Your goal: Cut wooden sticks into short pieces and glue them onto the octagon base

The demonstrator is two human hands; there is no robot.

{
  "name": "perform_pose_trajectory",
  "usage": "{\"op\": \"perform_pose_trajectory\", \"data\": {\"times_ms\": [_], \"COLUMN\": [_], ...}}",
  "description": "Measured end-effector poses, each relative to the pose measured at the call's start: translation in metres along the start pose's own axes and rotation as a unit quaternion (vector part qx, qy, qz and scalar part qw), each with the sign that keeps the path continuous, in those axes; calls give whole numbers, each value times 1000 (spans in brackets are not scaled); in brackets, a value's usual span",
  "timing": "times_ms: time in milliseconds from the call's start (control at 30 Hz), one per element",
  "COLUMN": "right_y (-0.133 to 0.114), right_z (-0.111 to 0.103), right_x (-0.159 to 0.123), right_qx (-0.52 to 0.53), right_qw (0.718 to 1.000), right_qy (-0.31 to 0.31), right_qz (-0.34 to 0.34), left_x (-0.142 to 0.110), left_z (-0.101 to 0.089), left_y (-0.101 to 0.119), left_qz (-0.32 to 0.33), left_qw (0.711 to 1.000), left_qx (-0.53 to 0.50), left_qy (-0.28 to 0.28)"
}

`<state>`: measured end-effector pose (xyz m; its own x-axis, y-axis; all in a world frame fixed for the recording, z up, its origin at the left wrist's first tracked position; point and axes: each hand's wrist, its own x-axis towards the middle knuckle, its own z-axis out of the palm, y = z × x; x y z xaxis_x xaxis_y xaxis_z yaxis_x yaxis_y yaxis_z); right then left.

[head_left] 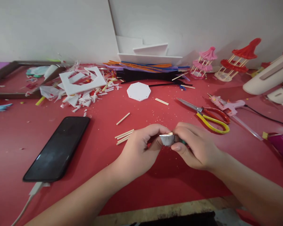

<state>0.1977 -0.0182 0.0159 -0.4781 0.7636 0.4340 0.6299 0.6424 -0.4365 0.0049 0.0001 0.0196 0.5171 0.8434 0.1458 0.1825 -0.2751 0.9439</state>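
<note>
My left hand (143, 147) and my right hand (198, 146) meet over the front of the red table. Between them shows a short silver-grey metal blade (167, 140), with a bit of green beside the right fingers. My right hand is closed around the blade's right end. Pressed against its top edge is the pale tip of a wooden stick (170, 134), pinched in my left fingers, which hide most of it. Several cut wooden sticks (124, 137) lie beside my left hand, and one more stick (123, 118) lies just beyond.
Past my hands lie a white octagonal board (139, 91), two short sticks (162, 101), scissors (211, 117) and a pink glue gun (227, 105). A black phone (58, 149) is at left, below white foam scraps (82, 100). Pink (204, 62) and red (238, 59) pagoda models stand behind.
</note>
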Motion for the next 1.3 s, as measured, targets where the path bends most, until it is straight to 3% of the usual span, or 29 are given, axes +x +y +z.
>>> {"op": "perform_pose_trajectory", "data": {"times_ms": [200, 600, 967, 1167, 1300], "right_y": [-2, -7, -6, 10, -3], "right_z": [0, -2, -4, -15, -4], "right_x": [0, -2, -3, 0, 2], "right_qx": [-21, -29, -61, -126, -48], "right_qw": [1000, 999, 997, 972, 994], "right_qy": [12, 27, 33, 159, 82], "right_qz": [10, 5, 30, 116, 57], "left_x": [1, -5, -3, -4, -2], "left_z": [2, 3, 1, -7, -4], "left_y": [3, 3, 7, 8, 1], "left_qz": [12, 93, 89, 42, 29], "left_qw": [1000, 994, 994, 995, 998], "left_qx": [-26, 50, 63, 57, 45], "left_qy": [2, 31, 34, 73, 44]}}
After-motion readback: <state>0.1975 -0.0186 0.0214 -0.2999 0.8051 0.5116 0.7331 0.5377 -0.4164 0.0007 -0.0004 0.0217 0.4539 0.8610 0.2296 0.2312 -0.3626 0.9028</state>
